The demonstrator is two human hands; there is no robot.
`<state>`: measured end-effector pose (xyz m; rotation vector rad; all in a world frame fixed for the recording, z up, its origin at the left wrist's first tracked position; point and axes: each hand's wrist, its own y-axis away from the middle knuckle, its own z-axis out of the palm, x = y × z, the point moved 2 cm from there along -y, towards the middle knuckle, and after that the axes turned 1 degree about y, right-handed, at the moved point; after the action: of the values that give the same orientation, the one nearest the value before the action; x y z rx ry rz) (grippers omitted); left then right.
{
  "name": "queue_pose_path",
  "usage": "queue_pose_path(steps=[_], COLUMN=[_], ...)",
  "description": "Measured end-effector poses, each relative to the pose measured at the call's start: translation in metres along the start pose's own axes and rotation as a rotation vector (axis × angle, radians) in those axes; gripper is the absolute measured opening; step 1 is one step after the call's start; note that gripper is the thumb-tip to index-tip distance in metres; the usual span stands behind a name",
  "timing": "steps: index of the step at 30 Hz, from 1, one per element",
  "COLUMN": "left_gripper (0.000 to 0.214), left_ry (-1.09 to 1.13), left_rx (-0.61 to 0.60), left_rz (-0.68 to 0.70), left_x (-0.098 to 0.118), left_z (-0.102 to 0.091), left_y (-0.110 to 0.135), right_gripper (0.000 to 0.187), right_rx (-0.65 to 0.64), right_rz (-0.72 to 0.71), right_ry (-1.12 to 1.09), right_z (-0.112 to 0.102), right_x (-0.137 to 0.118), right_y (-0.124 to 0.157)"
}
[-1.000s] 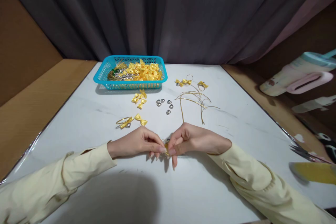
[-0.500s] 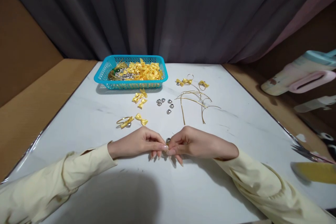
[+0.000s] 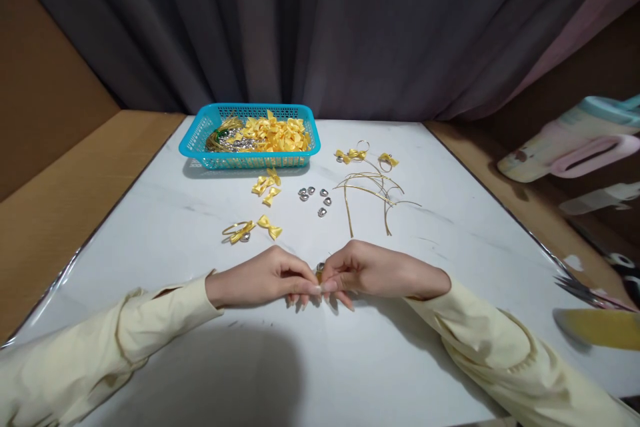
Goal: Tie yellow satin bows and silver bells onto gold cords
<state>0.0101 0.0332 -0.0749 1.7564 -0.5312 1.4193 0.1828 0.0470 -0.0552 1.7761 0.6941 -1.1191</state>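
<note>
My left hand (image 3: 273, 275) and my right hand (image 3: 363, 271) meet above the table near the middle, thumbs and fingertips pinched together. Between them sits a small yellow piece (image 3: 319, 277) with a silver heart charm (image 3: 321, 267) at its top; most of it is hidden by my fingers. Just beyond the left hand lie a yellow satin bow (image 3: 270, 227) and a gold cord loop (image 3: 235, 228) carrying a bow and a charm. Several loose silver heart charms (image 3: 322, 212) rest past my fingertips. Gold cords (image 3: 350, 210) are spread beyond the right hand.
A blue basket (image 3: 250, 161) at the back holds yellow bows, charms and a cord bundle. More bows (image 3: 270, 196) lie before it. Bow loops (image 3: 357, 155) sit at back right. A tumbler (image 3: 565, 140), scissors (image 3: 593, 293) and a yellow-handled tool (image 3: 600, 329) are at the right.
My fingertips have drawn closer together at the small piece, the right hand tilting slightly up. A bit more of the yellow part shows below the charm. Everything on the table stays put.
</note>
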Motion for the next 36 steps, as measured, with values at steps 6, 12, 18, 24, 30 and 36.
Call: queue_pose_path(steps=[6, 12, 18, 24, 30, 36], left_gripper=[0.021, 0.021, 0.021, 0.021, 0.021, 0.024], left_ry=[-0.033, -0.064, -0.071, -0.068, -0.107, -0.113], left_rx=[-0.010, 0.000, -0.004, -0.045, -0.072, -0.074], left_rz=[0.040, 0.037, 0.014, -0.001, 0.016, 0.031], left_x=[0.0003, 0.0020, 0.0043, 0.0030, 0.0053, 0.0065], left_z=[0.0002, 0.0000, -0.0006, -0.0024, -0.0026, -0.0020], left_y=[0.0004, 0.0021, 0.0028, 0.0023, 0.0023, 0.0024], right_gripper=[0.026, 0.033, 0.026, 0.023, 0.029, 0.025], right_rx=[-0.030, -0.028, -0.060, -0.009, -0.029, -0.014], right_rz=[-0.012, 0.013, 0.051, 0.014, 0.020, 0.030], right_ry=[-0.032, -0.013, -0.021, 0.067, 0.071, 0.028], right_z=[-0.0008, -0.0042, -0.0035, -0.0025, -0.0015, -0.0012], right_x=[-0.0008, -0.0058, -0.0010, -0.0025, -0.0030, -0.0012], right_y=[0.0015, 0.0052, 0.0047, 0.0043, 0.0037, 0.0040])
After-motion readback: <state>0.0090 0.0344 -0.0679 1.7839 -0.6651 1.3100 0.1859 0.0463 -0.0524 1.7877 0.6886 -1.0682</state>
